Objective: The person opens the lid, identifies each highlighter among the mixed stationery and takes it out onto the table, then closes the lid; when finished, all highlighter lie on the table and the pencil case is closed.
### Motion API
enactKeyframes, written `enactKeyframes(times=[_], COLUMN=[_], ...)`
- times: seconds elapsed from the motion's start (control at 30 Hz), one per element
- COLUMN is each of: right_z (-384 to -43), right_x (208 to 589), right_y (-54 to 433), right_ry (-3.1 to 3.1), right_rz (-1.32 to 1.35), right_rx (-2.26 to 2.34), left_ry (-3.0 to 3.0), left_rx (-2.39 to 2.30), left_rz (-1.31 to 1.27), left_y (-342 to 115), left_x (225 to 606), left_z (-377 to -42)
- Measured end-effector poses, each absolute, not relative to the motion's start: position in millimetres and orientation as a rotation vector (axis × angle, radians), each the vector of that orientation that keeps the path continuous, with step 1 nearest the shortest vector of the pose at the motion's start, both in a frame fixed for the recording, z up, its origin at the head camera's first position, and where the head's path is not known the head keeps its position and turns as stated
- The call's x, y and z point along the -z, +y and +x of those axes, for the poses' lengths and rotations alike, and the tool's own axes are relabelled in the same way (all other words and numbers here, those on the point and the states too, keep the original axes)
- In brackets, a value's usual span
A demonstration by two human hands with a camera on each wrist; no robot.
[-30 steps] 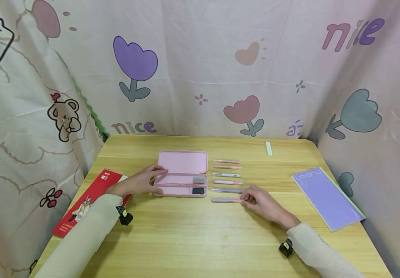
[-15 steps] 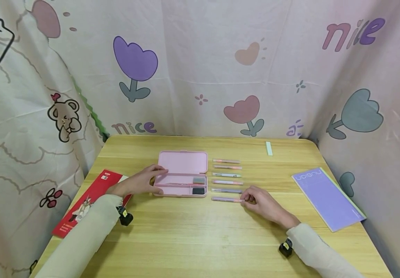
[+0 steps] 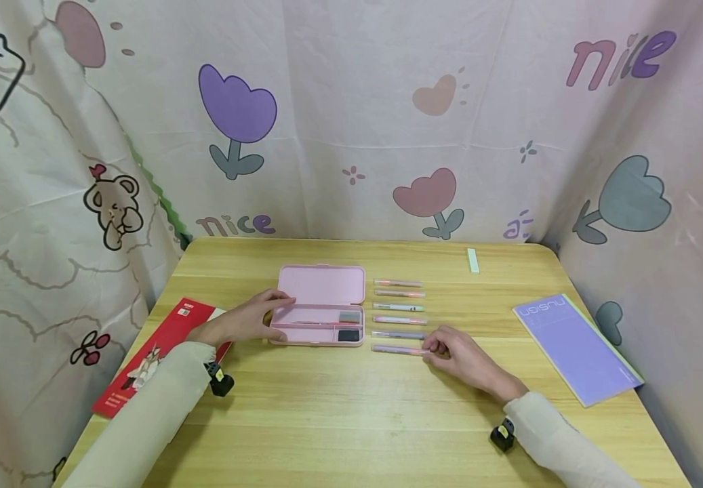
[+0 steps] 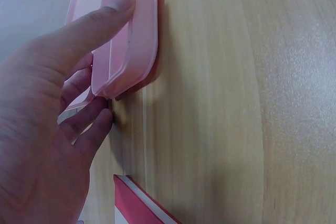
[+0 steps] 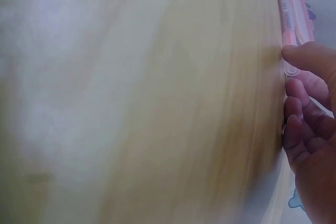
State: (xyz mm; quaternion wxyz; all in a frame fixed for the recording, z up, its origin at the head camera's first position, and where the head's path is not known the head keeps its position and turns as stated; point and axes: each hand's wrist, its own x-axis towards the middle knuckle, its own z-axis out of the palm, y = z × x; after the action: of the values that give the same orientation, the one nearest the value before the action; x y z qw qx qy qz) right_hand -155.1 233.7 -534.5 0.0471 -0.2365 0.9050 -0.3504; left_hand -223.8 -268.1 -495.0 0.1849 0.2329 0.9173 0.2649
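An open pink pencil case [image 3: 320, 335] lies on the table, its lid [image 3: 320, 285] folded back flat. Inside are a grey block [image 3: 349, 316] and a black block [image 3: 348, 335] at the right end. My left hand [image 3: 244, 318] grips the case's left end; in the left wrist view the thumb [image 4: 105, 22] lies over the near rim and the other fingers reach behind. Right of the case, several slim pens lie in a column of rows. My right hand [image 3: 464, 359] pinches the right end of the nearest pen [image 3: 396, 350], also visible in the right wrist view.
A red booklet [image 3: 171, 339] lies at the left under the left forearm. A purple notebook [image 3: 571, 349] with a green one beneath lies at the right. At the back right is a small pale green strip [image 3: 472, 261]. A printed curtain [image 3: 351, 102] hangs behind the table.
The left end of the nearest pen has shifted very slightly toward the back, with the right hand still on it. Both hands have otherwise stayed in place.
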Motion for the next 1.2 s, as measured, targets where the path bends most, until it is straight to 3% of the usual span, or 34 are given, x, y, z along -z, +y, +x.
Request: enactKeyframes(times=[0.67, 1.2], right_z=[-172.7, -217.8], right_x=[516.7, 496.0], right_y=[226.1, 135.9], right_ry=[2.819, 2.593], right_rz=[-0.73, -0.673], right_rx=[1.122, 1.462], left_ry=[2.59, 2.587], left_rx=[-0.736, -0.756], left_rz=[0.673, 0.669], left_y=[-267.0, -265.2], left_x=[492.1, 492.9], left_z=[-222.5, -223.3])
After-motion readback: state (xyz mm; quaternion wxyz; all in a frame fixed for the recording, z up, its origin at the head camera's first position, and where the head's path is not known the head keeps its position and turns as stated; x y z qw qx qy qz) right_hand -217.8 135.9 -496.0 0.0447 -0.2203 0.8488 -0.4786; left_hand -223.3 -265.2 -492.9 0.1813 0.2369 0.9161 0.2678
